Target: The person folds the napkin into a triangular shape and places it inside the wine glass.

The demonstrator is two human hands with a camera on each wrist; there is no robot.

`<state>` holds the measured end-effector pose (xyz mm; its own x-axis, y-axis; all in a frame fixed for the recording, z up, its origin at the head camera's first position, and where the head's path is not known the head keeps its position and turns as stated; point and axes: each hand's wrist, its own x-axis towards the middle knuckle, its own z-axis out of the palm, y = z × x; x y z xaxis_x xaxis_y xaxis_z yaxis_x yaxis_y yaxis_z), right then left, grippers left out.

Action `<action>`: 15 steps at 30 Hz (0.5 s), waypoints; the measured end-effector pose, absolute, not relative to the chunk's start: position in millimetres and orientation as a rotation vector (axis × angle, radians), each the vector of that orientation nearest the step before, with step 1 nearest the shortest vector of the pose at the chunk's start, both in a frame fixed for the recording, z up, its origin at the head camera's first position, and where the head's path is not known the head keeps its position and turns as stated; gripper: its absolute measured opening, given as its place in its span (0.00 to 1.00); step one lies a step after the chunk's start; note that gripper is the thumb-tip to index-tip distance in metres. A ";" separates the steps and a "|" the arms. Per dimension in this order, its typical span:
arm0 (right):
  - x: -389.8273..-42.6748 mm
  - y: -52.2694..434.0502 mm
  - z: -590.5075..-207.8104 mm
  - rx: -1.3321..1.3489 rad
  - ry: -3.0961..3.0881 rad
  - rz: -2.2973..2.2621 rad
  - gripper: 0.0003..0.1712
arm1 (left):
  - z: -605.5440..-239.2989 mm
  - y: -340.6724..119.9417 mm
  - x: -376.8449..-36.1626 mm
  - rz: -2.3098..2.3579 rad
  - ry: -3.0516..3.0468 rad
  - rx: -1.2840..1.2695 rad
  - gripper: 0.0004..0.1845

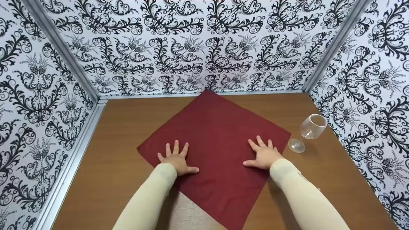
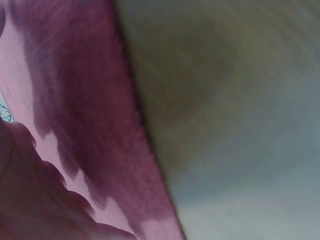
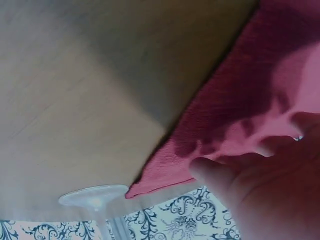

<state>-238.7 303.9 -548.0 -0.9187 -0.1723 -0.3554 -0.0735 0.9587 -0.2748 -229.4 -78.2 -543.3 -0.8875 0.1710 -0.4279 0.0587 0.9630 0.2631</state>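
Observation:
A dark red cloth napkin lies spread flat on the wooden table, turned so that its corners point to the back, front and sides. Near its left corner my left hand is over the cloth, fingers spread and straight. My right hand is over the right part of the cloth, its fingers also spread apart. Both wrist views show the hands casting shadows on the napkin, close to its edge. Neither hand grips anything. Just beyond the right corner stands a clear stemmed glass, its foot beside the cloth.
The brown wooden table is bordered by walls with black-and-white scroll patterns at the back and both sides. Metal rails run along the corners and the left edge. The napkin's back corner reaches the back wall's foot.

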 end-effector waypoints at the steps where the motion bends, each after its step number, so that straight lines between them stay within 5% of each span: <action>1: -238.1 303.8 -548.8 -0.185 2.726 -0.364 0.67 | -544.5 -77.8 -229.2 0.332 2.649 0.164 0.66; 15: -230.8 302.5 -557.6 -0.171 2.703 -0.342 0.66 | -549.2 -80.9 -229.5 0.326 2.644 0.156 0.67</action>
<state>-230.8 302.5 -557.6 -0.9089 -0.1689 -0.3813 -0.0686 0.9624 -0.2628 -229.5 -80.9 -549.2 -0.8838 0.1649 -0.4378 0.0536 0.9653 0.2554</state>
